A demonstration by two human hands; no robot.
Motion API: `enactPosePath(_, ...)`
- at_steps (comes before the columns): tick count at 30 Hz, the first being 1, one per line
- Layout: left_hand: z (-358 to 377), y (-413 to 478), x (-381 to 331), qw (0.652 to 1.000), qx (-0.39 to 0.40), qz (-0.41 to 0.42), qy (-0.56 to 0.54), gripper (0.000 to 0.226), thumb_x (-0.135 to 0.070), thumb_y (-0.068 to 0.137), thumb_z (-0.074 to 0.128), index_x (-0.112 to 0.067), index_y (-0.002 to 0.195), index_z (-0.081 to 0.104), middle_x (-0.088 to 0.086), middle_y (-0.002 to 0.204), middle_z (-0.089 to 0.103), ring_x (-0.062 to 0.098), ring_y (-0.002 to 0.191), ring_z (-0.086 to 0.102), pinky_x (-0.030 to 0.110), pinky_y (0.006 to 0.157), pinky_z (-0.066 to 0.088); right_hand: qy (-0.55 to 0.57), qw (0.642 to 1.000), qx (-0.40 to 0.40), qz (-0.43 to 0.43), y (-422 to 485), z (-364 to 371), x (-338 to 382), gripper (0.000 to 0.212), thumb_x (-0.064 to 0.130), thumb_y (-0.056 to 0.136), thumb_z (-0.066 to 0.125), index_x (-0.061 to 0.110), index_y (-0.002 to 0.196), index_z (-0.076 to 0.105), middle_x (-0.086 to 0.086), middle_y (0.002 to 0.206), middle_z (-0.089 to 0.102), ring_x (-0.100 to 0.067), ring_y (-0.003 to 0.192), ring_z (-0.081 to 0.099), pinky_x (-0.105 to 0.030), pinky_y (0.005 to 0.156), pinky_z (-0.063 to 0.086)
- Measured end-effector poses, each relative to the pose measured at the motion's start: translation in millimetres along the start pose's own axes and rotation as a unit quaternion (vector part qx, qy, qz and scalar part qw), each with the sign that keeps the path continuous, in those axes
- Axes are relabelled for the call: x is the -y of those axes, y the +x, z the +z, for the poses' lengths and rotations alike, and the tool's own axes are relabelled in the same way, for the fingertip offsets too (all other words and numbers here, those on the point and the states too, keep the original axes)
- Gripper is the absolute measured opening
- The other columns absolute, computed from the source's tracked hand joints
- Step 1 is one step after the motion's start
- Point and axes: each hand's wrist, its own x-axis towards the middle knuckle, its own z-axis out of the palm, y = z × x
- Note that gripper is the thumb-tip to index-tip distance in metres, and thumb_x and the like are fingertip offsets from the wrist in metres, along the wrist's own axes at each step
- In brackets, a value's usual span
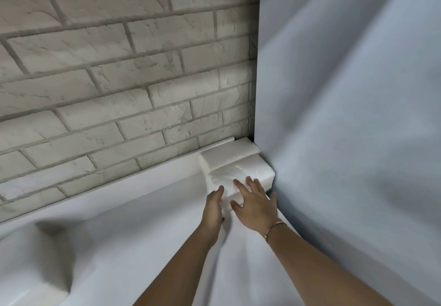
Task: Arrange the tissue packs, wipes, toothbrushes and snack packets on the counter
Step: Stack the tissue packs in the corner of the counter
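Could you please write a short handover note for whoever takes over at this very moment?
Left hand: open, fingers straight against the left side of the front tissue pack.
Right hand: open, spread on its top.
Done: that pack sits in the counter corner, in front of a second tissue pack by the brick wall.
To do: wipes, toothbrushes, snack packets; none in view.

rear pack (229,154) behind front pack (241,174), on counter (148,200)

Front tissue pack (238,179) wore clear plastic film, glossy and crinkled. The rear tissue pack (229,155) looked matt white. The brick wall (119,67) was rough, chalky, matt. Pale cloth (143,234) over the table lay smooth and matt, and a thin metal bracelet (274,228) gleamed.
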Motion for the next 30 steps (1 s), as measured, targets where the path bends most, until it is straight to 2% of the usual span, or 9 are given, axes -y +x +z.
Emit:
enactPosePath(4,11.1,8.8,1.7,1.000,0.021,-0.001,0.007,0.067,-0.060,0.100,0.048,-0.027,0.156,0.036,-0.008,0.160,0.035,0.020,0.150,0.033,0.053,0.121,0.032,-0.005,1.000,0.011,0.008,10.8,-7.9,-13.3,0.065,0.062,0.096,0.038,0.052,0.155,0.014,0.007,0.171,0.007,-0.015,0.158,0.001,-0.065,0.120,0.014)
enactPosePath(9,10.0,9.2,3.0,1.000,0.020,-0.006,0.007,0.068,-0.055,0.100,0.050,-0.028,0.160,0.029,-0.010,0.157,0.038,0.020,0.149,0.035,0.053,0.120,0.032,0.015,0.999,0.026,0.013,15.9,-14.8,-12.8,0.065,0.061,0.092,0.044,0.052,0.153,0.022,0.008,0.169,0.014,-0.012,0.156,0.008,-0.063,0.118,0.018)
enactPosePath(14,-5.1,5.2,0.6,0.996,0.047,0.010,0.072,0.024,-0.044,0.102,0.054,-0.042,0.125,0.053,-0.018,0.134,0.054,0.016,0.132,0.046,0.049,0.112,0.040,0.017,0.999,0.042,0.015,11.2,-28.1,-8.2,0.063,0.042,0.094,0.048,0.051,0.152,0.026,0.008,0.166,0.018,-0.013,0.154,0.016,-0.058,0.117,0.024)
enactPosePath(16,-12.7,3.1,0.1,0.990,0.049,0.029,0.130,0.032,-0.041,0.095,0.062,-0.032,0.125,0.059,-0.014,0.125,0.060,0.017,0.120,0.054,0.042,0.104,0.044,0.027,0.998,0.058,0.014,11.5,-33.9,-6.9,0.066,0.029,0.092,0.048,0.050,0.152,0.029,0.008,0.165,0.021,-0.015,0.152,0.021,-0.054,0.116,0.027)
enactPosePath(18,-18.7,0.5,-2.0,0.981,0.034,0.048,0.186,0.039,-0.044,0.080,0.064,-0.016,0.106,0.068,-0.005,0.102,0.063,0.019,0.095,0.058,0.035,0.087,0.044,0.099,0.991,0.085,0.026,18.8,-40.3,-9.1,0.067,0.021,0.089,0.052,0.044,0.151,0.038,0.004,0.162,0.025,-0.018,0.149,0.028,-0.045,0.119,0.030)
enactPosePath(20,-26.1,-5.5,-5.7,0.975,0.022,0.066,0.211,0.039,-0.045,0.074,0.063,-0.009,0.088,0.069,-0.002,0.088,0.062,0.020,0.083,0.055,0.033,0.079,0.044,0.204,0.973,0.099,0.045,24.0,-50.1,-12.1,0.057,0.017,0.091,0.058,0.033,0.146,0.052,0.002,0.158,0.036,-0.020,0.143,0.039,-0.032,0.117,0.034)
enactPosePath(23,-35.8,-19.7,-17.2,0.973,0.019,0.097,0.209,0.036,-0.040,0.078,0.062,-0.007,0.086,0.071,0.000,0.091,0.067,0.020,0.084,0.058,0.036,0.085,0.050,0.307,0.947,0.061,0.078,17.1,-65.1,-19.3,0.045,0.018,0.095,0.062,0.027,0.139,0.061,0.004,0.148,0.053,-0.015,0.133,0.051,-0.026,0.111,0.038)
enactPosePath(27,-51.8,-41.6,-30.8,0.971,0.023,0.133,0.198,0.017,-0.027,0.094,0.062,-0.018,0.095,0.077,-0.010,0.104,0.073,0.016,0.099,0.068,0.038,0.098,0.053,0.393,0.913,-0.030,0.103,-16.5,-72.1,-12.9,0.042,0.020,0.095,0.064,0.028,0.136,0.064,0.000,0.144,0.057,-0.011,0.125,0.053,-0.030,0.108,0.041)
enactPosePath(30,-65.2,-62.5,-34.8,0.970,0.003,0.162,0.183,0.017,-0.023,0.097,0.060,-0.020,0.093,0.076,-0.005,0.099,0.073,0.021,0.098,0.069,0.033,0.087,0.055,0.452,0.883,-0.047,0.114,-52.9,-72.8,11.3,0.039,0.022,0.096,0.063,0.032,0.134,0.062,0.002,0.138,0.057,-0.013,0.124,0.055,-0.039,0.110,0.044)
